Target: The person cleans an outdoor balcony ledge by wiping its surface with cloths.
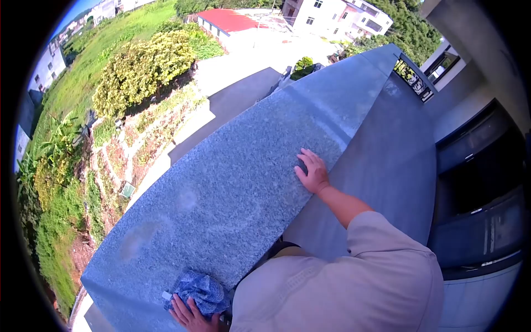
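Note:
My left hand point(191, 318) is at the bottom edge of the view, on the near side of a crumpled blue patterned cloth point(202, 292). Its fingers and thumb press into the fabric, and a small white tag point(166, 295) sticks out at the cloth's left side. The cloth lies on a wide, speckled grey stone ledge point(232, 166). Farther up along the ledge, my right hand point(314, 172) rests palm down near the inner edge, fingers spread, holding nothing.
The ledge's outer side drops to a paved yard point(232, 105) and a garden far below. Inside lies a grey balcony floor point(381, 155), with dark-framed windows point(481, 182) at right. A metal grille point(412, 77) stands at the far end. Pale marks point(138, 238) show on the stone.

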A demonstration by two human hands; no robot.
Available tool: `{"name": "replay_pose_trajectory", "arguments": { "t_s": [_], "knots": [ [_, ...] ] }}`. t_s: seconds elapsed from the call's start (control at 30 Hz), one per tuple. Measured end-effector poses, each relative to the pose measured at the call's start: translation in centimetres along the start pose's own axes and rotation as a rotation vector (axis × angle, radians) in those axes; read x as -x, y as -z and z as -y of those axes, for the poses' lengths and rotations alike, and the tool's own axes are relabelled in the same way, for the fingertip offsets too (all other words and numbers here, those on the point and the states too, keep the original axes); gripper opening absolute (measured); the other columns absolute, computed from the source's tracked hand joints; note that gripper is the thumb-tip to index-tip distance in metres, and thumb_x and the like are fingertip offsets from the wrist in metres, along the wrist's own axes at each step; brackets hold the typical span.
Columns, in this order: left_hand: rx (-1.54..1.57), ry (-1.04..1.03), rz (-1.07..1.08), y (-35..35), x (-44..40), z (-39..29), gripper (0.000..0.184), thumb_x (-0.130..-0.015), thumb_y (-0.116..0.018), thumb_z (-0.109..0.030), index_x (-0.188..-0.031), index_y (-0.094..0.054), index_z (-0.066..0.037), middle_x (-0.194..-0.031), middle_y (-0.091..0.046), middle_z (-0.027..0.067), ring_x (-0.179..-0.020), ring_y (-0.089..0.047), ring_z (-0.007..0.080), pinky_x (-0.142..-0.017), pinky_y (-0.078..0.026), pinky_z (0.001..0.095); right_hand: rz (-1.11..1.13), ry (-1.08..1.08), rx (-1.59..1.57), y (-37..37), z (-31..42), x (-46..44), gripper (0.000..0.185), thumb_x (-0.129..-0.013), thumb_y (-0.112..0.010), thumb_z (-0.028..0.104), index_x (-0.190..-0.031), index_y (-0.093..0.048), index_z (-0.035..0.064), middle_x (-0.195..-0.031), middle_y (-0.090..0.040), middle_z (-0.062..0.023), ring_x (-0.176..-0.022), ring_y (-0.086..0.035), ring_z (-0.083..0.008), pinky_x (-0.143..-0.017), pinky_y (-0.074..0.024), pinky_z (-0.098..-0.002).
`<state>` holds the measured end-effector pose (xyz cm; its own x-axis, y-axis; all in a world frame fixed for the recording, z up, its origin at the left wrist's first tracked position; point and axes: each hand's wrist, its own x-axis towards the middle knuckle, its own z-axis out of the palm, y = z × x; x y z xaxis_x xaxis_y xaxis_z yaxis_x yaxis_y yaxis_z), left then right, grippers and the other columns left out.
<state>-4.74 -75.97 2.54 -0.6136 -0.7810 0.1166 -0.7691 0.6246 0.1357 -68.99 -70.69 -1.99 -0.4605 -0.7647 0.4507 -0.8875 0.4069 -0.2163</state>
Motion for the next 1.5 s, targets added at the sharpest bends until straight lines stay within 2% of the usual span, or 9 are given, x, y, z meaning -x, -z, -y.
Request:
{"name": "replay_pose_trajectory", "arguments": {
  "t_s": [0.03, 0.13, 0.47, 0.73, 1.0, 1.23, 1.37, 1.4, 1.5],
  "knots": [
    [-0.026, -0.022, -0.052, 0.8, -0.6, -0.5, 0.088, -0.093, -0.068, -0.066, -0.163, -0.04, -0.021, -0.15, -0.057, 0.026, -0.141, -0.053, 0.0439, -0.115, -0.044, 0.0635, 0.003, 0.002, -0.005, -0.1, 0.1, 0.1, 0.046, -0.097, -0.072, 0.035, -0.136, -0.067, 0.012, -0.152, -0.06, -0.0132, -0.144, -0.055, -0.0361, -0.119, -0.0418, -0.0508],
    [-0.005, -0.018, 0.072, -0.8, 0.7, 0.6, 0.098, -0.096, -0.062, -0.063, -0.17, -0.023, -0.01, -0.173, -0.022, 0.0328, -0.16, -0.022, 0.0537, -0.128, -0.015, 0.0698, -0.006, 0.008, -0.012, 0.3, -0.4, 0.0, 0.046, -0.096, -0.072, 0.035, -0.136, -0.068, 0.0118, -0.152, -0.061, -0.0132, -0.143, -0.055, -0.0358, -0.118, -0.0424, -0.0506],
    [-0.058, -0.175, 0.011, -4.2, -3.0, -3.9, 0.106, -0.083, -0.078, -0.043, -0.166, -0.024, -0.006, -0.172, -0.023, 0.0341, -0.159, -0.022, 0.0556, -0.126, -0.013, 0.0761, -0.025, 0.067, -0.06, 0.2, -1.2, 0.1, 0.047, -0.096, -0.071, 0.034, -0.135, -0.068, 0.0061, -0.152, -0.059, -0.0176, -0.144, -0.052, -0.0388, -0.118, -0.0394, -0.0519],
    [-0.151, 0.033, 0.129, -5.3, -9.7, -14.7, 0.12, -0.069, -0.087, -0.054, -0.151, -0.039, 0.02, -0.169, -0.017, 0.0417, -0.161, -0.008, 0.0575, -0.127, -0.001, 0.0762, 0.001, 0.11, -0.083, -0.3, -1.5, 0.2, 0.051, -0.095, -0.071, 0.031, -0.136, -0.068, 0.0017, -0.154, -0.055, -0.0214, -0.146, -0.048, -0.0414, -0.121, -0.0354, -0.0543],
    [-0.129, -0.027, 0.192, -5.5, -13.9, -20.5, 0.132, -0.075, -0.08, -0.073, -0.154, -0.034, 0.023, -0.165, -0.015, 0.0497, -0.158, -0.004, 0.0645, -0.126, 0.001, 0.0762, -0.017, 0.109, -0.066, -1.0, -1.5, 0.4, 0.051, -0.095, -0.069, 0.032, -0.136, -0.067, 0.0009, -0.154, -0.054, -0.0228, -0.146, -0.047, -0.043, -0.121, -0.0349, -0.0557],
    [-0.071, -0.232, 0.093, -9.0, -20.9, -29.9, 0.12, -0.077, -0.083, -0.062, -0.158, -0.037, 0.014, -0.166, -0.023, 0.0438, -0.159, -0.018, 0.0585, -0.131, -0.011, 0.0657, -0.023, 0.106, -0.092, -1.1, -1.8, 0.4, 0.052, -0.096, -0.068, 0.034, -0.138, -0.066, 0.0032, -0.155, -0.054, -0.0215, -0.147, -0.047, -0.0424, -0.121, -0.0346, -0.0563],
    [0.041, -0.303, 0.127, -8.0, -19.7, -27.2, 0.111, -0.078, -0.082, -0.053, -0.16, -0.038, 0.006, -0.169, -0.026, 0.0363, -0.162, -0.02, 0.0502, -0.133, -0.015, 0.0581, -0.011, 0.083, -0.084, -1.7, -1.9, 0.6, 0.051, -0.097, -0.068, 0.035, -0.139, -0.066, 0.0051, -0.156, -0.054, -0.0195, -0.148, -0.047, -0.0403, -0.121, -0.0348, -0.0554],
    [0.066, -0.29, 0.14, -7.1, -18.7, -26.6, 0.092, -0.087, -0.073, -0.04, -0.162, -0.039, 0.001, -0.17, -0.028, 0.0306, -0.162, -0.023, 0.0445, -0.134, -0.017, 0.0534, -0.007, 0.081, -0.087, -1.8, -2.1, 0.7, 0.051, -0.098, -0.068, 0.035, -0.139, -0.066, 0.0053, -0.157, -0.054, -0.019, -0.148, -0.047, -0.0396, -0.122, -0.0348, -0.0551],
    [-0.255, -0.3, 0.017, -7.8, -14.7, -22.6, 0.073, -0.096, -0.06, -0.026, -0.161, -0.039, 0.0, -0.17, -0.029, 0.03, -0.161, -0.027, 0.044, -0.134, -0.018, 0.0524, 0.001, 0.103, -0.085, -1.9, -2.7, 0.6, 0.051, -0.099, -0.067, 0.035, -0.141, -0.065, 0.006, -0.158, -0.054, -0.0181, -0.149, -0.046, -0.0384, -0.122, -0.0348, -0.0547]
  ]
}}
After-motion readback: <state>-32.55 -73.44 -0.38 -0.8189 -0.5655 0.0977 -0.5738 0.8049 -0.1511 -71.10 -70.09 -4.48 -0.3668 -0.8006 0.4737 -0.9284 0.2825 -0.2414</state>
